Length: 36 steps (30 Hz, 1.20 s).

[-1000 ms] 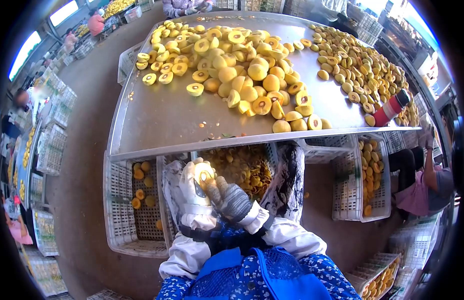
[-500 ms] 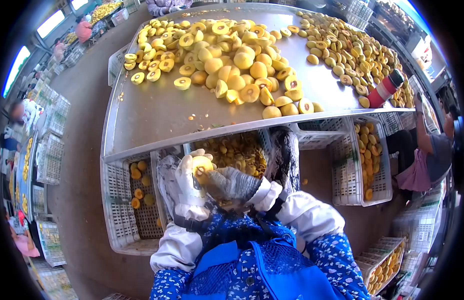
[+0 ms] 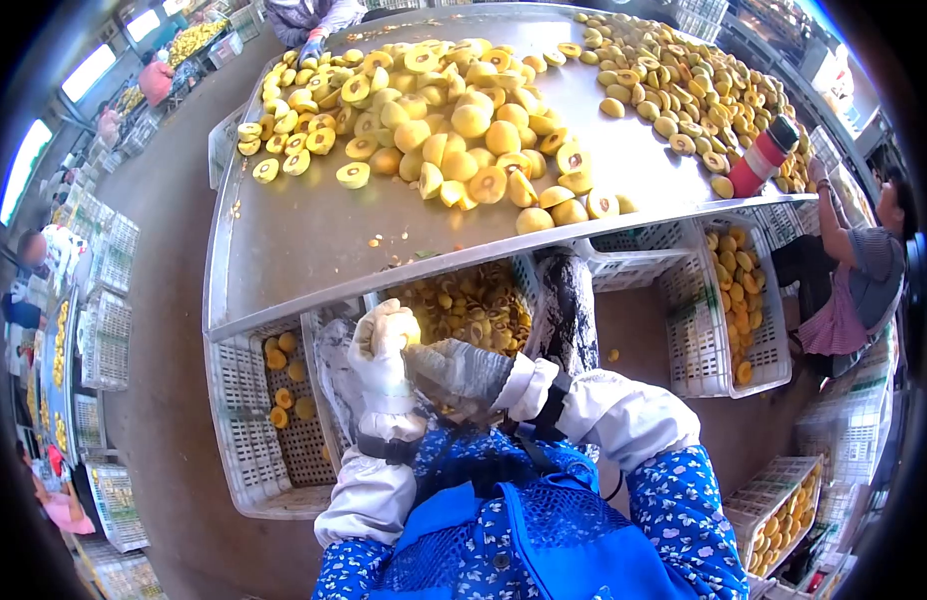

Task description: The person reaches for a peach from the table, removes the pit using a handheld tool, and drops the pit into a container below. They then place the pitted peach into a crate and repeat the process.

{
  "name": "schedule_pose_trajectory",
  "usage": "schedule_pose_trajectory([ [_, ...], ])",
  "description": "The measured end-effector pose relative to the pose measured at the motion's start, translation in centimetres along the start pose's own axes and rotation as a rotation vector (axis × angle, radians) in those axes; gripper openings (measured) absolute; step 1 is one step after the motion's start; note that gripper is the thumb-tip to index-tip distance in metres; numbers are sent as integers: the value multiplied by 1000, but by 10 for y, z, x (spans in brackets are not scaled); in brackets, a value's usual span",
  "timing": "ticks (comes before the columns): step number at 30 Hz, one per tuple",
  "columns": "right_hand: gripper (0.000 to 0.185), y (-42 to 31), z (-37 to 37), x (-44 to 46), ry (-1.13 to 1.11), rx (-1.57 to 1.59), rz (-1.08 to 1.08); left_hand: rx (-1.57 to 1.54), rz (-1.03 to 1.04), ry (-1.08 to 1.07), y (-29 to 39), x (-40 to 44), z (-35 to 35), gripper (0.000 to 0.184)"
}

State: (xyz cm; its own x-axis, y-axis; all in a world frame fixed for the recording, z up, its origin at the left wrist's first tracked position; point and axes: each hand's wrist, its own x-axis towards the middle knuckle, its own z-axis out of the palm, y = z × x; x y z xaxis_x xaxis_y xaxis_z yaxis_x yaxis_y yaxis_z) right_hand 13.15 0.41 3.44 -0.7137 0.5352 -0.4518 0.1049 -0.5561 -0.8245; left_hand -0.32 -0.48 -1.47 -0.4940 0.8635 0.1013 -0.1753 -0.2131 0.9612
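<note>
My left hand (image 3: 380,345), in a white glove, is raised below the near table edge with its fingers curled round a yellow peach half (image 3: 411,327). Only a sliver of the fruit shows past the fingers. My right hand (image 3: 454,366), in a grey-and-white glove, is closed and meets the left at the fruit; whatever its fingers hold is hidden. Under both hands stands a crate of peach pieces and scraps (image 3: 474,305). On the metal table (image 3: 314,235) ahead lies a heap of halved yellow peaches (image 3: 454,125), some showing brown centres.
A white crate (image 3: 246,440) with several peach halves stands at left, another (image 3: 699,345) at right. A second peach pile (image 3: 684,95) and a red bottle (image 3: 764,160) are on the table's right. A co-worker (image 3: 854,260) sits at right; another person's gloved hand (image 3: 312,48) touches the far pile.
The peach half, its cut face visible before, has turned and is mostly covered by my left fingers. Across the table, the other person's hand has reached to the pile. The view has shifted slightly.
</note>
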Motion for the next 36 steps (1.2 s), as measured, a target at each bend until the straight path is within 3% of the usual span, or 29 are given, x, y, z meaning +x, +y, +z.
schedule_pose_trajectory([
  [1,31,-18,6,-19,-17,111,-26,-146,-111,-40,18,-5,5,23],
  [3,28,-15,10,-17,-62,511,-62,-352,-251,-110,29,-11,8,32],
  [6,28,21,-12,-12,-265,693,117,-477,-341,-227,24,-16,1,47],
  [10,36,38,-5,-6,-439,689,58,-750,-555,-196,40,-21,-2,46],
  [12,43,41,-3,-4,-356,572,-78,-914,-620,-170,39,-15,-11,46],
  [14,49,49,0,-3,-283,453,-210,-1007,-427,-257,4,2,-39,47],
  [15,49,61,-1,-1,-90,450,-126,-712,-236,-102,15,5,-61,37],
  [16,48,93,-12,15,-58,613,-117,-285,-107,97,26,8,-82,27],
  [17,47,91,-17,11,43,670,3,89,-69,315,37,11,-103,18],
  [19,47,98,-32,10,151,709,144,1073,210,323,32,34,-167,26],
  [20,48,102,-36,12,118,709,175,1446,410,363,55,42,-154,36],
  [24,52,121,-50,27,51,603,247,1394,641,35,105,110,-10,45],
  [27,51,101,-55,20,-29,563,161,1447,178,-326,76,170,91,55],
  [28,50,97,-56,20,47,488,200,1501,10,-405,69,181,125,59],
  [30,51,106,-58,27,126,518,212,1578,-95,-614,32,213,157,64],
  [32,50,112,-61,27,113,629,198,1383,-218,-611,-3,226,150,62],
  [34,46,100,-64,22,145,607,124,1211,-134,-611,-16,228,137,56],
  [36,38,79,-60,10,201,454,18,790,-492,-627,-1,225,113,48],
])
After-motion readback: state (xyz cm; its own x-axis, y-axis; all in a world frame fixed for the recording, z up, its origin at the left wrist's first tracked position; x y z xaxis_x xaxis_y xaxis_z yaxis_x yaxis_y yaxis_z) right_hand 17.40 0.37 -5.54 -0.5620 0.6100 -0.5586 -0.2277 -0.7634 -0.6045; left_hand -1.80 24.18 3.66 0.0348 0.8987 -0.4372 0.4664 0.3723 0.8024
